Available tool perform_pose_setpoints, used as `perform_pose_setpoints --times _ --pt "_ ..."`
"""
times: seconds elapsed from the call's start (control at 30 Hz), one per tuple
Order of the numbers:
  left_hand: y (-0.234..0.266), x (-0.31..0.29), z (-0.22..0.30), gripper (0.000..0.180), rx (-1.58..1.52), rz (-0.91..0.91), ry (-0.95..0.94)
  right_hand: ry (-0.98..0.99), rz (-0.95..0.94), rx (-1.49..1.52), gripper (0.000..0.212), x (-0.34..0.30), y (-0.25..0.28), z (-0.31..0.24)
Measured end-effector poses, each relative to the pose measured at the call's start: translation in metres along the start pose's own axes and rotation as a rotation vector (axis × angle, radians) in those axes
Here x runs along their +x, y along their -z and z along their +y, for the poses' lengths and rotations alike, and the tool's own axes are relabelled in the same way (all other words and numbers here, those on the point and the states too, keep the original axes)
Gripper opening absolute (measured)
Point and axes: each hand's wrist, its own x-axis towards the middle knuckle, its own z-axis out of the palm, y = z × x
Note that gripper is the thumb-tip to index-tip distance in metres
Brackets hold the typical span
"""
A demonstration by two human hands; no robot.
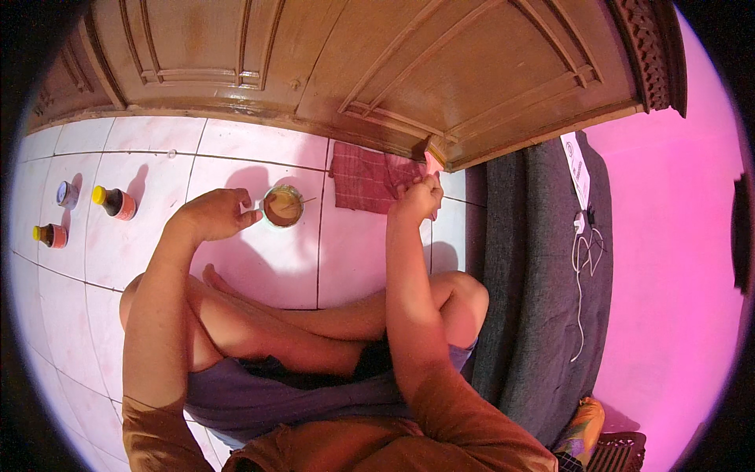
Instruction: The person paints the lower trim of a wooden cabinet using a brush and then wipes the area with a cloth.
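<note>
My right hand is closed round the handle of a paintbrush. The brush's bristles meet the lower right corner of a brown wooden cabinet. Beside an open round can of brown liquid hangs my left hand, empty, its fingers loosely bent and apart. Its fingertips come close to the can's rim; whether they touch, I cannot tell. A thin stick juts out over the can's right side. Under the cabinet's front edge, near the brush, lies a folded red checked cloth.
Two dark bottles with yellow caps, one nearer and one farther left, stand on the white tiles beside a small jar. At right is a dark grey cushioned seat with a white cable and power strip, against a pink wall.
</note>
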Motion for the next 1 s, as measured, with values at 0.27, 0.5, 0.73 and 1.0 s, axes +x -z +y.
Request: perform_pose_setpoints --times 0.27,0.5,0.73,1.0 --pt "-0.002 0.0 -0.001 0.047 -0.006 0.019 -0.012 0.006 -0.022 -0.019 0.007 0.001 0.006 0.008" --pt "-0.001 0.001 0.001 0.047 -0.017 0.017 -0.012 -0.048 0.06 -0.002 0.012 0.002 -0.002 0.005" --pt "-0.004 0.006 -0.004 0.045 -0.006 0.014 -0.032 0.074 -0.056 -0.089 0.007 0.008 -0.001 0.005" --pt "-0.004 0.011 0.008 0.046 0.006 0.003 -0.062 0.289 0.011 -0.267 0.022 0.049 0.02 0.032"
